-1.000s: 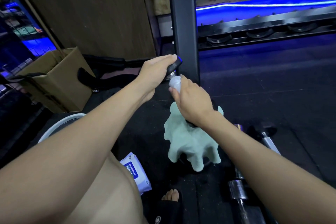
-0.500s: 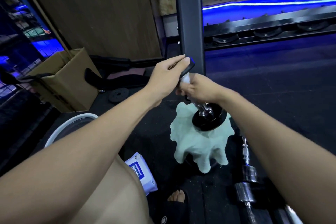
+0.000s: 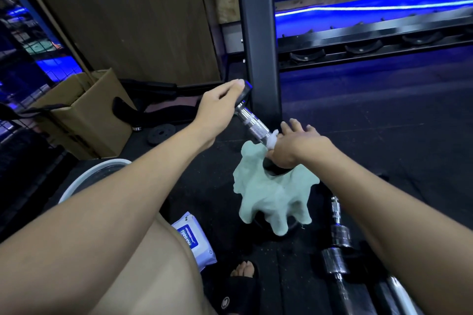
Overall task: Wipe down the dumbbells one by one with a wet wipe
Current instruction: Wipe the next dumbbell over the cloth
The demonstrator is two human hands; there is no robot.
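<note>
Left hand (image 3: 220,105) gripping dumbbell (image 3: 252,124) top, right hand (image 3: 294,144) pressing wet wipe (image 3: 271,138) on handle, fingers splayed.

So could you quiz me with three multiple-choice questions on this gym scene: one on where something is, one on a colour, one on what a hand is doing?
1. Where does the pack of wet wipes lie?
A. on the floor by the person's knee
B. inside the cardboard box
C. on the rack

2. What colour is the cloth under the dumbbell?
A. red
B. pale green
C. black

3. What is the left hand doing?
A. hanging free
B. gripping the dumbbell's upper end
C. lifting the box

Answers: 1 A, the pack lies flat on the dark floor; 2 B, the draped cloth is mint; 3 B, its fingers wrap the top plate while the right hand presses a wet wipe to the handle.
</note>
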